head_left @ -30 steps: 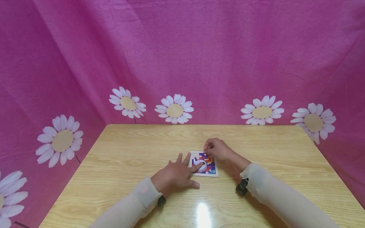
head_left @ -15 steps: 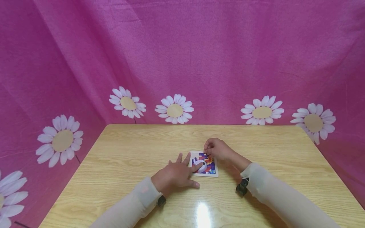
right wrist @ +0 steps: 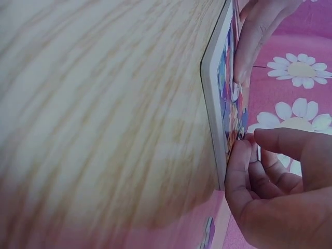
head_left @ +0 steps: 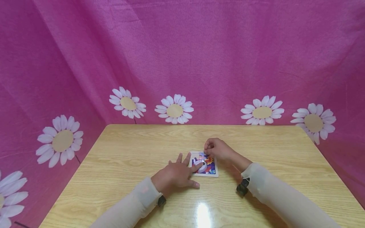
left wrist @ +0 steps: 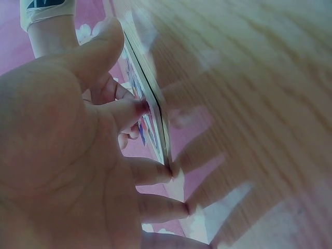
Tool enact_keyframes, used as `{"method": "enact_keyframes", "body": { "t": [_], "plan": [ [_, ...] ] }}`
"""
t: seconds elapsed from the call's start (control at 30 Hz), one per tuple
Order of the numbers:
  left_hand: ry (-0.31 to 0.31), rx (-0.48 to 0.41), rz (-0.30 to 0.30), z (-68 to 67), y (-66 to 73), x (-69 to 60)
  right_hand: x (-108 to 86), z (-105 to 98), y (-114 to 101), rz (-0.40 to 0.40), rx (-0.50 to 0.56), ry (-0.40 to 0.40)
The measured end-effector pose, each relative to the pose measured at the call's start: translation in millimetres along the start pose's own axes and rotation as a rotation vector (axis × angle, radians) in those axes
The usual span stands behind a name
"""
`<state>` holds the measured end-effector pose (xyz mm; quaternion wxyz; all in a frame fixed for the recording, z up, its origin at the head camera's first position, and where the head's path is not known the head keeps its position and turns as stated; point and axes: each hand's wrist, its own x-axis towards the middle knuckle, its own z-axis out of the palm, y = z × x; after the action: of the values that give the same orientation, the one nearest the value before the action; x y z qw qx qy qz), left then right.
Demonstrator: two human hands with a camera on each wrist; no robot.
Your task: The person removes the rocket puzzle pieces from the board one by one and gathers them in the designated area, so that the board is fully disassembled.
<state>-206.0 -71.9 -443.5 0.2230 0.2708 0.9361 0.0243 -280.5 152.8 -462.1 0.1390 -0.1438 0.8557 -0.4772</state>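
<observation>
A small square jigsaw puzzle (head_left: 211,169) with a pale frame and a colourful purple, white and orange picture lies flat on the table. My left hand (head_left: 178,174) is spread at its left side, the index finger resting on the picture and the other fingers reaching to the frame edge or the table. My right hand (head_left: 219,148) is at the puzzle's far edge, thumb and fingertips together, pinching at a puzzle piece (head_left: 201,156) in the upper part. In the right wrist view the right hand's fingertips (right wrist: 241,148) meet at the picture surface; they hide most of the piece.
The light wooden table (head_left: 137,148) extends around the puzzle on all sides. A pink cloth (head_left: 182,57) with white daisies hangs behind and beside it. A black device (head_left: 242,187) sits under the right wrist and another (head_left: 161,201) under the left.
The upper part of the picture near my right fingertips now looks lighter, as if a piece there has tilted. The right hand has barely shifted; the left hand has stayed still.
</observation>
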Motion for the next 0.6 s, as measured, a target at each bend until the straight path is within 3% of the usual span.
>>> {"method": "enact_keyframes", "body": {
  "t": [0.6],
  "plan": [
    [-0.002,-0.009,-0.003,1.9,-1.1,2.3,0.1,1.8,-6.2,0.000,-0.122,0.004]
  ]
}}
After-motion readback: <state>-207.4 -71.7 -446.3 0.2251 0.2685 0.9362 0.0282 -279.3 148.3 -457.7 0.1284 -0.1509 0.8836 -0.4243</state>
